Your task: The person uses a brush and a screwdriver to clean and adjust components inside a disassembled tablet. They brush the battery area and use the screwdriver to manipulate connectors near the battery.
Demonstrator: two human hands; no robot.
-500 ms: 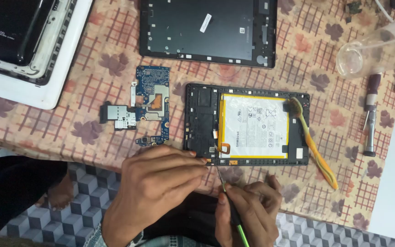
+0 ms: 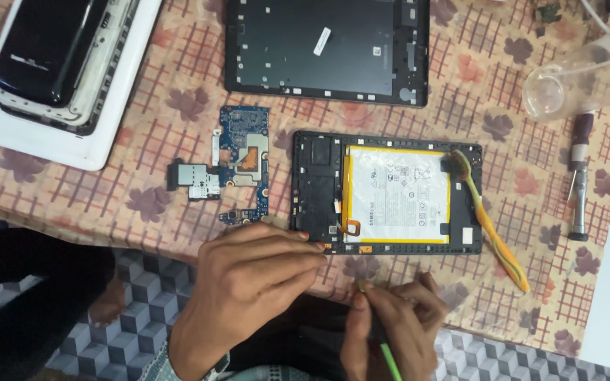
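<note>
Left hand [image 2: 259, 282] is curled, fingertips [image 2: 317, 252] pressed together on the bottom edge of the tablet frame [image 2: 317, 185]; whether something tiny is pinched there cannot be told. Right hand [image 2: 397, 317] is closed in a pen grip round a thin green tool [image 2: 388, 356]; its tip [image 2: 359, 284] sits just below the frame's near edge, apart from it, over the cloth [image 2: 142, 141].

Frame lies open, face down, near the table's front edge; white battery [image 2: 398, 194] with yellow border is seated in it; orange flex loop [image 2: 351, 227] shows at the battery's lower left, just beside the left fingertips. Board [image 2: 245, 166] is out, to the left of the frame, well apart from both hands. Back cover [image 2: 326, 49] lies beyond the frame; toothbrush [image 2: 492, 229] rests across the frame's right edge; screwdriver [image 2: 577, 180] lies further right.

Judged step: work at the frame's lower edge near the flex, frame steadied by left, tool brought in by right.

To be done well:
- frame should be held flat by the edge only; no pressure on the battery;
- tool tip should be brought in low and shallow; flex should be lifted, not levered;
- tip must be kept off the battery pouch; puncture is the main risk;
- flex should not be creased or pulled sideways;
- any loose small part should be set beside the board, not left on the patterned cloth, where it would be lost.
</note>
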